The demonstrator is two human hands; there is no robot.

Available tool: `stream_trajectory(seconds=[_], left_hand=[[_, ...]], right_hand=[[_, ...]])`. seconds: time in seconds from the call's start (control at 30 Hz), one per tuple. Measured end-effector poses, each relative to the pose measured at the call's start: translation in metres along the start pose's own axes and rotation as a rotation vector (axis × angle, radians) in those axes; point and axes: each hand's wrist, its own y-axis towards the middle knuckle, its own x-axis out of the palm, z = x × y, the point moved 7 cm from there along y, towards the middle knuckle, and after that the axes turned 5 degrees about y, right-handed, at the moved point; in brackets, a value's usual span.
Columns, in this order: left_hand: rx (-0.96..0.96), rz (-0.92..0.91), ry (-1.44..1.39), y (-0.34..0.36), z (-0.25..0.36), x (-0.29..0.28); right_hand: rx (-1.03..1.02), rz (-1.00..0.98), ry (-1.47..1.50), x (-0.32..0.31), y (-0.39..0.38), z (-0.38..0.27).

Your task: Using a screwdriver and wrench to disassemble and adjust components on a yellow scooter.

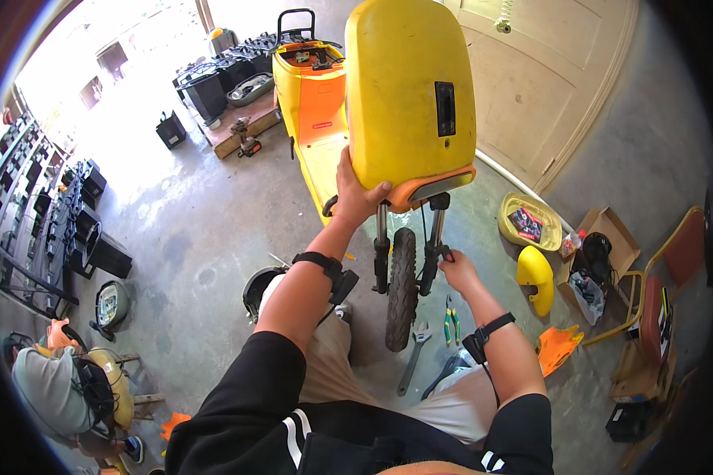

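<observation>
Facing the yellow scooter (pixel 318 150), we had it straight ahead on the floor (pixel 190 237), its front end toward us. Our left hand (pixel 358 194) gripped the lower left corner of the front box (pixel 404 95), thumb on the face, fingers up the side; a firm, even hold there seemed the best guard against swinging. Under it stood the front wheel (pixel 402 293), which our knuckles needed to clear. Our right hand (pixel 461 275) curled beside the right fork leg (pixel 437 226), where gentle pressure looked wise. A wrench (pixel 413 362) and smaller pliers (pixel 452 322) lay within reach. The front box hid much behind it; we could not tell what, if anything, the right fingers gripped, or whether the wheel touched down.
</observation>
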Motion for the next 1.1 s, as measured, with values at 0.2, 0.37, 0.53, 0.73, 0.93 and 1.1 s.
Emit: stream_trajectory(seconds=[0.2,0.37,0.53,0.73,0.93,1.1], left_hand=[[-0.035,-0.017,-0.002,-0.006,0.006,-0.007],[-0.008,-0.055,0.021,-0.002,0.001,-0.002],[-0.036,-0.095,0.089,-0.005,-0.008,-0.005],[-0.1,-0.205,0.019,-0.005,-0.021,-0.007],[-0.084,-0.138,0.127,-0.01,-0.015,-0.007],[-0.046,-0.171,0.042,-0.008,-0.013,-0.004]], right_hand=[[-0.008,0.058,0.114,0.002,-0.02,-0.015],[-0.052,0.049,0.092,-0.022,-0.022,-0.024],[-0.076,0.044,0.146,-0.014,-0.027,-0.029],[0.067,0.051,0.32,-0.027,-0.033,-0.038],[-0.12,0.364,0.43,-0.082,-0.054,-0.068],[-0.361,0.459,0.404,-0.12,-0.081,-0.097]])
